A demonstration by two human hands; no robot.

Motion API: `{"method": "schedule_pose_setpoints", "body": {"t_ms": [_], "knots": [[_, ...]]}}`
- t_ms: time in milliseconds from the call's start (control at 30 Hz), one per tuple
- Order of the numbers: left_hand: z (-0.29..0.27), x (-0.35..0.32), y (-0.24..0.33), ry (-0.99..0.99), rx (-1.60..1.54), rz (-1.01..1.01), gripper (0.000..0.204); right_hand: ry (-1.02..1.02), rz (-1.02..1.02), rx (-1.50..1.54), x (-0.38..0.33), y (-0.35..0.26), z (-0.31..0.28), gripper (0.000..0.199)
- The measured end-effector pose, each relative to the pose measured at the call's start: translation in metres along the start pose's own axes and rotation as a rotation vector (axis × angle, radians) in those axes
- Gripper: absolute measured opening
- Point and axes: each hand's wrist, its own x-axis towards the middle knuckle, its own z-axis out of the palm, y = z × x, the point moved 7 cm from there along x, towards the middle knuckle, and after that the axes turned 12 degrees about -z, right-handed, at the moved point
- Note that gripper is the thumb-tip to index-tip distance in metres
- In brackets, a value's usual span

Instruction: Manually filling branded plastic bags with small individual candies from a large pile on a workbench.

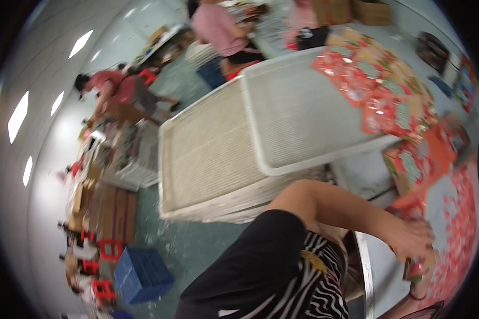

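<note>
At the lower right, my left hand reaches across above the table with its fingers curled, somewhat blurred. Just under it shows part of a small red and green printed packet, which the left fingers seem to grip. Close below is my right hand, with a dark band at its wrist; its fingers are mostly hidden. Many small pinkish-red packets lie loose on the table beside both hands. Beyond them, larger red printed bags overlap, and more such bags spread onto a white tray.
The white mesh tray overlaps a stack of similar trays at my left. A blue crate, red stools and cardboard boxes stand on the green floor. Two people in pink work farther off.
</note>
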Motion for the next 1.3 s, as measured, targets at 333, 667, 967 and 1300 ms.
{"method": "schedule_pose_setpoints", "body": {"t_ms": [333, 667, 967, 1300], "knots": [[-0.079, -0.060, -0.043, 0.109, -0.005, -0.509, 0.079, 0.673, 0.445, -0.041, -0.014, 0.043, 0.012, 0.024], [-0.057, -0.089, -0.048, 0.056, -0.003, -0.704, 0.089, 0.600, 0.447, -0.782, 0.038, 0.138, -0.047, 0.068], [-0.054, -0.108, -0.058, 0.069, 0.013, -0.813, 0.090, 0.375, 0.535, -0.792, 0.065, 0.137, -0.003, 0.051], [-0.056, -0.111, -0.069, 0.097, -0.018, -0.823, 0.086, 0.354, 0.225, -0.558, -0.002, 0.043, 0.034, 0.042]]}}
